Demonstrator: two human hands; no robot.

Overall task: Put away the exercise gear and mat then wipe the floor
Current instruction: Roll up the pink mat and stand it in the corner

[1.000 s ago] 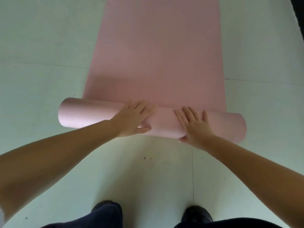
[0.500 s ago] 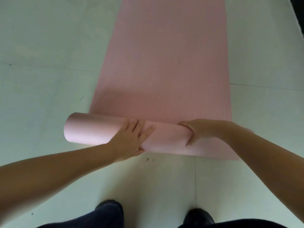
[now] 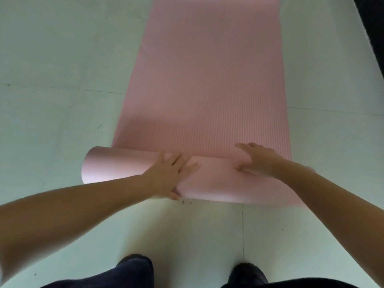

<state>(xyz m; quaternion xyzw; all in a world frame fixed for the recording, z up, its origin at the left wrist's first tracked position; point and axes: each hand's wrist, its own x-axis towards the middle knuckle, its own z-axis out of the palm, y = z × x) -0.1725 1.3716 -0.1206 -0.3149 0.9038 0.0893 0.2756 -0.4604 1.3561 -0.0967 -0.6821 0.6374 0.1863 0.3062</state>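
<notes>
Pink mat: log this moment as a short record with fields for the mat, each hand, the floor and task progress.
mat: pink mat, near end rolled, the rest flat on the floor
left hand: left hand flat on the roll, fingers spread
right hand: right hand on top of the roll, fingers extended
floor: pale floor, small dark specks beside the roll
progress: rolling partly done; wiping not yet begun

Soft even daylight, faint shadows, slightly blurry, wide-angle bending at edges
</notes>
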